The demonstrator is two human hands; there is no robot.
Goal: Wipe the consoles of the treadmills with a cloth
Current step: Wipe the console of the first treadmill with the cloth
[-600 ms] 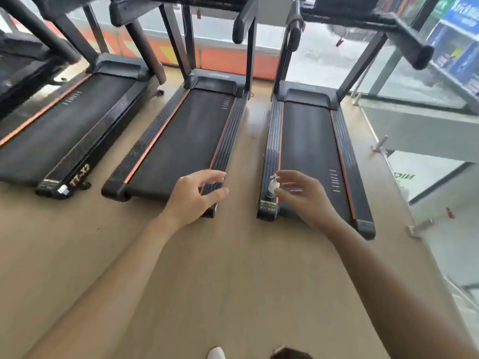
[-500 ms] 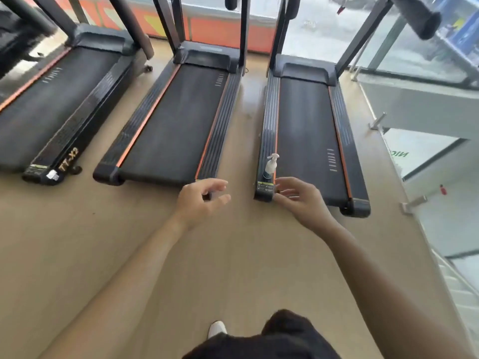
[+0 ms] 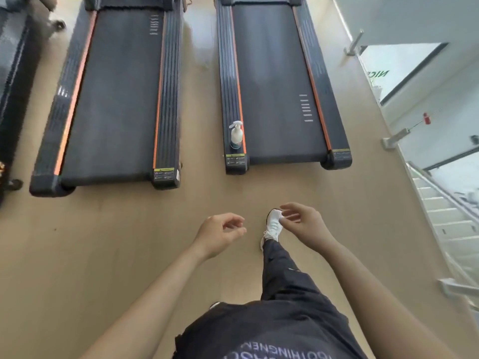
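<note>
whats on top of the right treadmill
A white pump bottle stands upright on the left side rail of the right treadmill, near its rear end. The console is out of frame, so anything on it cannot be seen.

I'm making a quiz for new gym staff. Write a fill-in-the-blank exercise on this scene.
The pump bottle stands on the ___ side rail of the right-hand treadmill.
The left hand and right hand hold ___.
The stripes beside each belt are ___.
The forward shoe is mainly ___.
Missing: left; nothing; orange; white.
</note>
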